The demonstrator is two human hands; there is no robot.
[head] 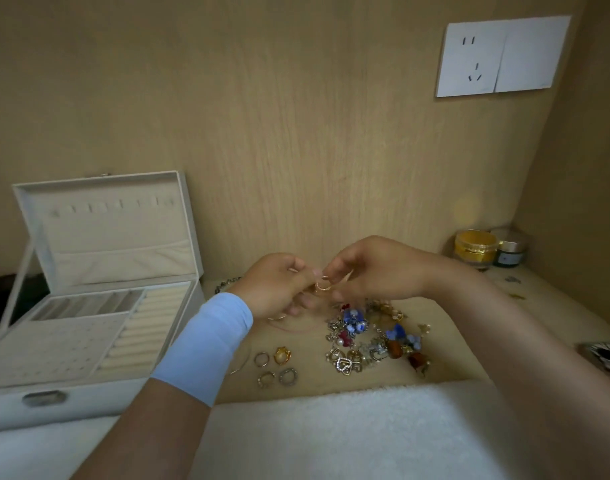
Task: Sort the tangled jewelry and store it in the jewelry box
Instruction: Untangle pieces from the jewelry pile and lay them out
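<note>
jars [489,250] stand well apart from jewelry pile [373,337], beside towel [348,427].

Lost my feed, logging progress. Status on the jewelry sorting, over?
Left hand and right hand both pinching a gold ring. Four rings set apart; pile tangled. Jewelry box open, nothing in the way.

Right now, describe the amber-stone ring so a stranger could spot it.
Find the open white jewelry box on the left. Right of it, past the blue sleeve, four rings lie grouped. The amber-stone ring is back-right, alone bulky and gold with an orange-yellow top.
</note>
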